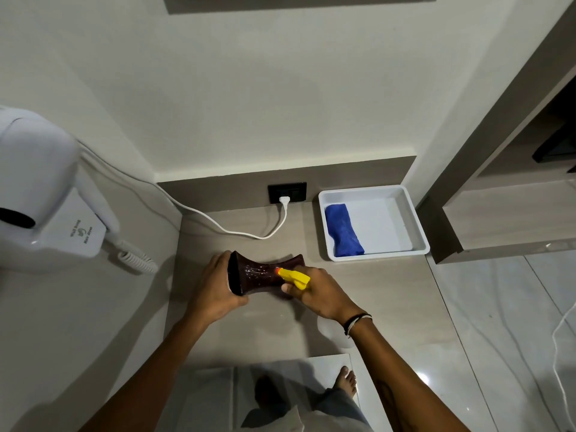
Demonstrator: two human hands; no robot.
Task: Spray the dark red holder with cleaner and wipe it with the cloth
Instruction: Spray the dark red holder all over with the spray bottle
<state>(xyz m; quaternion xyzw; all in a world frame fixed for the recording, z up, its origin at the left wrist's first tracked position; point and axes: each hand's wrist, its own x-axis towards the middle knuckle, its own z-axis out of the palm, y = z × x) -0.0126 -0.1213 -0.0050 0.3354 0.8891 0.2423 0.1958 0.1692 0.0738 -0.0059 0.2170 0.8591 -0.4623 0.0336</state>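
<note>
The left hand [215,288] grips the dark red holder [265,272] on its side; the right hand [321,294] clasps a yellow sprayer [294,277] — nozzle touching it. The hair dryer [46,188] label is perhaps "Hair Dryer" — blurred. The blue cloth [343,230] lies in the white tray [414,219] near the counter's [374,291] right edge.

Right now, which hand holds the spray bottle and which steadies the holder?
The right hand grips the yellow-headed spray bottle; the left hand clasps the dark red holder at its wide end.

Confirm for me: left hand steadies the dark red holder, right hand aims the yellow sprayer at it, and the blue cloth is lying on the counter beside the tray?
Not quite. The head view shows the blue cloth inside the white tray, along its left side, not beside it. The rest holds: left hand on the dark red holder, right hand aiming the yellow sprayer.
</note>
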